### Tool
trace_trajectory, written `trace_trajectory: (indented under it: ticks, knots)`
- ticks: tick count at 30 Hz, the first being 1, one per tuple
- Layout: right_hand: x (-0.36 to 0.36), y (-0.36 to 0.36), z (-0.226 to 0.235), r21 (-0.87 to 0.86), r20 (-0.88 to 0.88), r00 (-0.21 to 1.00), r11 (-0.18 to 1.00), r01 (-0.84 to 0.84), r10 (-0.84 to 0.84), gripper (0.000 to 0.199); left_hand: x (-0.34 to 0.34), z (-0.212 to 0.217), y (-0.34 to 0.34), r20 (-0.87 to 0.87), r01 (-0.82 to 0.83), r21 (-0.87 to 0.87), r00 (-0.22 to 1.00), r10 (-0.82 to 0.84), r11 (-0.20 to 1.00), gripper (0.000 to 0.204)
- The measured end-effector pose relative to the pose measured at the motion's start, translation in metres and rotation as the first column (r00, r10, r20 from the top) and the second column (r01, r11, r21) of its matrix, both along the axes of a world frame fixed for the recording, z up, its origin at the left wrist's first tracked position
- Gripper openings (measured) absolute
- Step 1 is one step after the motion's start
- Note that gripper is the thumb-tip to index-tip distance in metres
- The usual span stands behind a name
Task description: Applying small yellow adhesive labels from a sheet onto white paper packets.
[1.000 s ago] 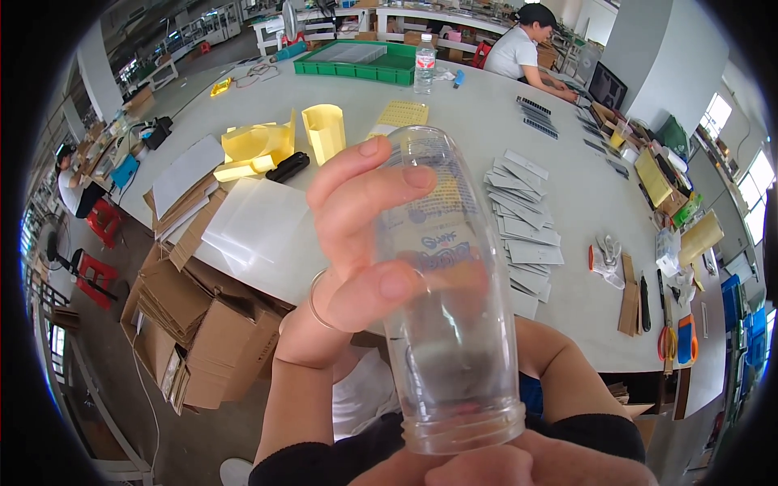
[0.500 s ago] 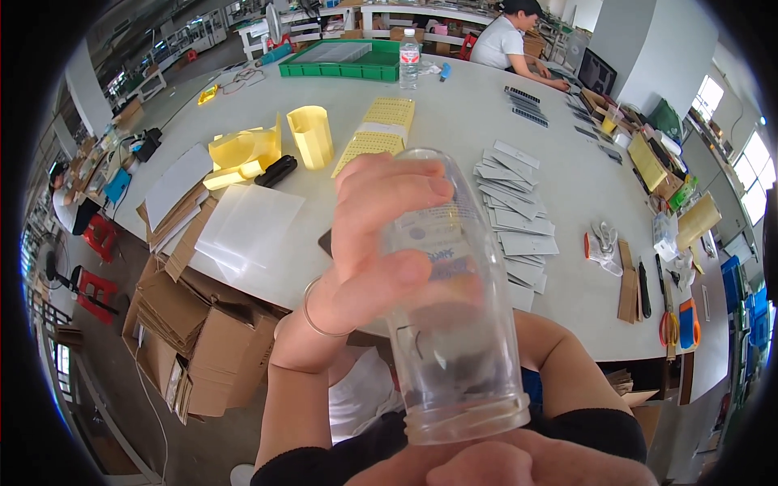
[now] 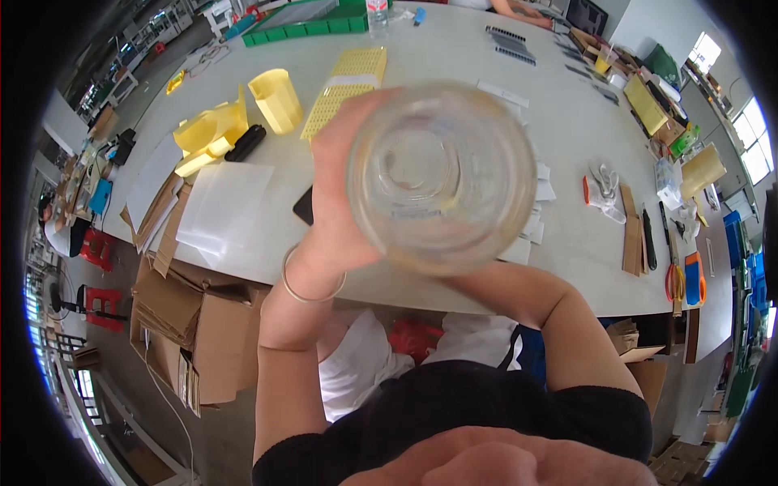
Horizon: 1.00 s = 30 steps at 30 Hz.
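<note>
A clear drinking bottle (image 3: 442,178) with a wide round mouth is up close, its open mouth facing me and its inside looking empty. My left hand (image 3: 344,174), with a thin bangle at the wrist, is wrapped round the bottle's left side. My right forearm reaches in behind the bottle. The right hand itself is hidden there, so its fingers do not show. Behind the bottle, partly covered, lie flat grey-white pieces (image 3: 539,190) on the white table (image 3: 421,292). A dark flat object (image 3: 304,206) peeks out beside my left wrist.
Yellow folded card pieces (image 3: 275,101), a black tool (image 3: 245,143) and translucent sheets (image 3: 223,206) lie to the left. Scissors (image 3: 674,279), a black-handled tool (image 3: 649,239) and white gloves (image 3: 602,190) lie right. A green tray (image 3: 308,24) sits far off; cardboard boxes (image 3: 227,348) stand lower left.
The bottle has tipped from nearly upside down, mouth low, to mouth facing me, and has moved up in the picture. The view has tilted down, showing more of my lap.
</note>
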State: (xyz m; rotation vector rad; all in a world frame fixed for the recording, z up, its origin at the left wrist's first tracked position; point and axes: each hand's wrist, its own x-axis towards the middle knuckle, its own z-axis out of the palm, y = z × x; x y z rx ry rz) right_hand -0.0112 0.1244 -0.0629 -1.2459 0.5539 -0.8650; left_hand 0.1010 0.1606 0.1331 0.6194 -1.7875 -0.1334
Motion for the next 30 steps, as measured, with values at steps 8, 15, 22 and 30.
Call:
trace_trajectory:
  ticks: [8, 15, 22, 30]
  knots:
    - [-0.010, 0.001, 0.044, 0.002, -0.097, 0.995, 1.000, 0.024, -0.023, 0.036, -0.002, -0.001, -0.004, -0.073, -0.025, 0.334, 0.996, 0.053, 0.942, 0.095]
    - [-0.006, 0.009, 0.037, -0.052, -0.105, 0.991, 0.996, 0.071, -0.076, 0.033, 0.000, -0.008, -0.018, 0.000, 0.053, 0.115, 0.999, -0.053, 0.992, 0.096]
    - [-0.006, 0.004, 0.041, -0.127, -0.167, 0.978, 0.986, 0.107, -0.127, 0.040, 0.005, 0.008, -0.016, -0.002, -0.119, 0.164, 0.993, 0.121, 0.979, 0.085]
    - [0.001, 0.010, 0.033, -0.123, -0.197, 0.970, 0.985, 0.120, -0.143, 0.040, 0.004, -0.024, -0.037, -0.141, -0.190, -0.053, 0.973, 0.181, 0.980, 0.080]
